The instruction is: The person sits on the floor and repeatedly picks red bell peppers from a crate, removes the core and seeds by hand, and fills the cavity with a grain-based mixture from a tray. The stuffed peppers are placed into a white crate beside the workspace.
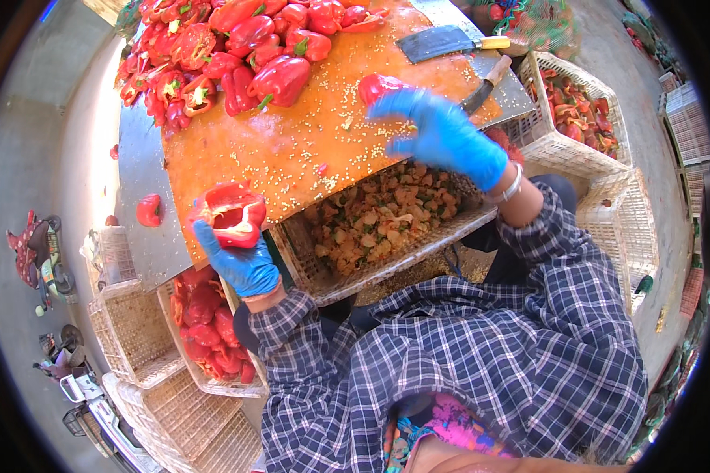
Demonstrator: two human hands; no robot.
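Observation:
My left hand [242,269], in a blue glove, holds a hollowed red bell pepper [231,216] with its opening showing, over the front left edge of the orange cutting board [231,154]. My right hand [449,136], also gloved in blue and blurred, hovers over the board's right side. Its thumb and fingers are apart with nothing between them. Just beyond its fingertips lies a red bell pepper [380,87]. Beside that hand rests a knife with a dark curved blade [478,97], partly hidden. A large heap of red bell peppers [242,53] covers the far left of the board.
A cleaver [438,44] lies at the far right. Below the board's front edge, a crate [384,281] holds pepper cores. Halved red peppers fill a left crate [210,331]; pepper pieces fill a right crate [577,148]. A red piece [149,210] sits on the metal tabletop [145,148].

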